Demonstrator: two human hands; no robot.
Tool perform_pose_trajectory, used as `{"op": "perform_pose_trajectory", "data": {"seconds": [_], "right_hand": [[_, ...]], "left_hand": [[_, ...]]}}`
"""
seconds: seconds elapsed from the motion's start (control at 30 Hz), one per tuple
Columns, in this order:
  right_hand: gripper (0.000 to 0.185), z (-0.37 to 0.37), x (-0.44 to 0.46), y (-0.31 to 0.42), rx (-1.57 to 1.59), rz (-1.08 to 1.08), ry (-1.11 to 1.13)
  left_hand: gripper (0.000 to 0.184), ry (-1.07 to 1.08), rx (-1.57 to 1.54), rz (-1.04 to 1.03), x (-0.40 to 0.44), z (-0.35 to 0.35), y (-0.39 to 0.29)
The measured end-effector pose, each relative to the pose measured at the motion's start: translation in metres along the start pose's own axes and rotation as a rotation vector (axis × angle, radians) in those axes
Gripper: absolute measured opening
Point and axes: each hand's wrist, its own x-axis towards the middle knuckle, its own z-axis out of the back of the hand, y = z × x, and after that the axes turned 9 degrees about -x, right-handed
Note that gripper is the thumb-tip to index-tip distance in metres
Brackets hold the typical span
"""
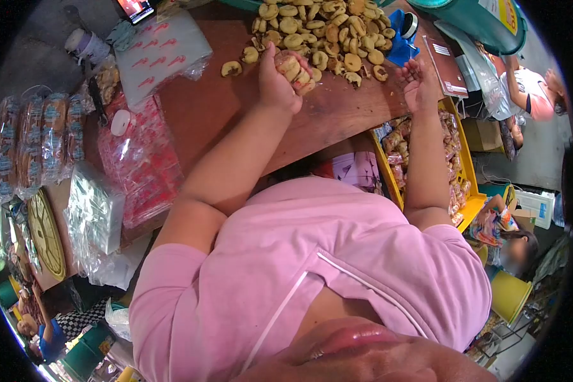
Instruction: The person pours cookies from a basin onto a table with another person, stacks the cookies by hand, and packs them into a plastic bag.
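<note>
Left grip clasps a packet of pastries, with loose pastries heaped just beyond it on the surface. Right grip, fingers loosely curled, appears empty. Squeezing too hard could crack the packed ones.

You wear a plain pink top with short sleeves that end above your elbows, thin white piping running in slanting lines beside its open neckline, and your forearms and hands are bare to the fingertips.
</note>
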Motion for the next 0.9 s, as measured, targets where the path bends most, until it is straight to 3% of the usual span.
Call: {"op": "perform_pose_trajectory", "data": {"seconds": [0.1,0.3,0.4,0.7,0.8,0.9], "right_hand": [[0.022,0.003,0.015,-0.006,-0.118,0.051,-0.160],[0.019,0.014,0.036,-0.012,-0.339,0.131,-0.207],[0.012,0.022,0.043,-0.011,-0.369,0.086,-0.093],[0.018,0.024,0.032,-0.003,-0.492,-0.056,-0.127],[0.024,0.044,0.057,-0.015,-1.017,0.100,-0.213],[0.031,0.043,0.053,-0.011,-1.545,0.552,-0.318]], "left_hand": [[0.056,0.013,-0.020,0.001,0.004,0.003,0.001],[0.056,0.002,-0.032,-0.015,0.004,0.005,0.002],[0.056,-0.006,-0.035,-0.013,0.005,0.005,0.002],[0.054,-0.017,-0.059,-0.001,0.008,0.007,0.003],[0.053,-0.023,-0.050,-0.006,0.008,0.006,0.002],[0.053,-0.024,-0.039,-0.006,0.006,0.003,0.001]]}}
